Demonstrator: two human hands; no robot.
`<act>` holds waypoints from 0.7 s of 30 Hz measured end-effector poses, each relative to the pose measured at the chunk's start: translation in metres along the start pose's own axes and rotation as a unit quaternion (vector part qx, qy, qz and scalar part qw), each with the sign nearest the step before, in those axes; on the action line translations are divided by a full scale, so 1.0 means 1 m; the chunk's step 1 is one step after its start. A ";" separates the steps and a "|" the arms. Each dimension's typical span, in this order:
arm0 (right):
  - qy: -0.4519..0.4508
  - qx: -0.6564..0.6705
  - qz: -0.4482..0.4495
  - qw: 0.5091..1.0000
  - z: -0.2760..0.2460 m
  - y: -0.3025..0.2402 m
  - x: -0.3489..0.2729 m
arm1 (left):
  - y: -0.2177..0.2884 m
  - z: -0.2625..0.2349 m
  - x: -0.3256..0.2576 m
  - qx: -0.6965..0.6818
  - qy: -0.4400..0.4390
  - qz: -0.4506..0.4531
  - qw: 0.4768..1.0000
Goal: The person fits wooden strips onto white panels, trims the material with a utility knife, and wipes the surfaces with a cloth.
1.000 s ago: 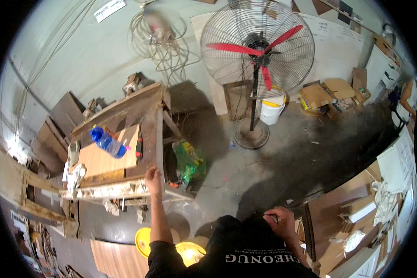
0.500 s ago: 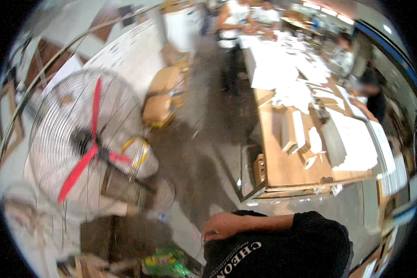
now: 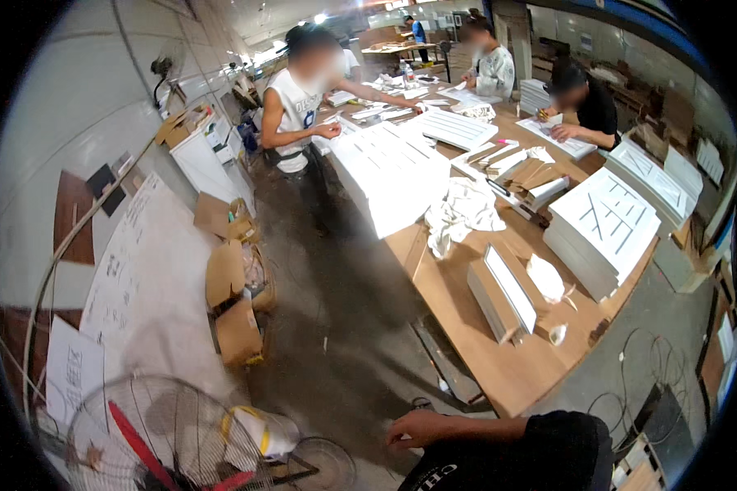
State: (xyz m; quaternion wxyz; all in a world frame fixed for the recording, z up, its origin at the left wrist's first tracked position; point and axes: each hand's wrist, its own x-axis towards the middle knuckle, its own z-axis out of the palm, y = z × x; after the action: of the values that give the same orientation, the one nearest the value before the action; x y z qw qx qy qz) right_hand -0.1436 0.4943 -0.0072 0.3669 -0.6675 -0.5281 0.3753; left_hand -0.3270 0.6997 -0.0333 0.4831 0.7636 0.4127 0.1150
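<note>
Boards (image 3: pixel 509 290) ahead-right of my right hand (image 3: pixel 418 428), on the table (image 3: pixel 499 376), look light and stiff, so I'd grip their long edges; its fingers seem bent, I cannot tell around what, and my view lacks the left hand.

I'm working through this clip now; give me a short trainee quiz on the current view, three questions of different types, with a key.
1. Multiple choice: what colour are the fan blades? A) blue B) red C) yellow
2. True or false: the crumpled white cloth lies on the brown table.
3. Short answer: which of the person's own hands shows, and where?

Key:
1. B
2. True
3. The right hand, left of the brown table's near corner in the picture
</note>
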 end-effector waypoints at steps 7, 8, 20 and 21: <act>0.214 0.046 0.043 0.975 -0.102 0.048 0.033 | 0.049 0.022 0.092 0.074 -0.007 -0.043 0.996; 0.241 0.069 0.040 0.967 -0.110 0.055 0.034 | 0.053 0.024 0.100 0.081 -0.007 -0.047 0.996; 0.367 0.123 0.104 0.916 -0.230 0.082 0.148 | 0.163 0.081 0.313 -0.121 -0.060 -0.014 0.991; 0.367 0.112 0.100 0.918 -0.248 0.084 0.168 | 0.171 0.088 0.345 -0.178 -0.067 0.008 0.982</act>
State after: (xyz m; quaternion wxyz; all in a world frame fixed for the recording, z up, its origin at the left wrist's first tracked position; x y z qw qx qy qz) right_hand 0.1398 0.6215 0.0110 0.5675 -0.7624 -0.2417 0.1956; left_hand 0.0303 0.8659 -0.0119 0.6369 0.6746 0.3461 0.1397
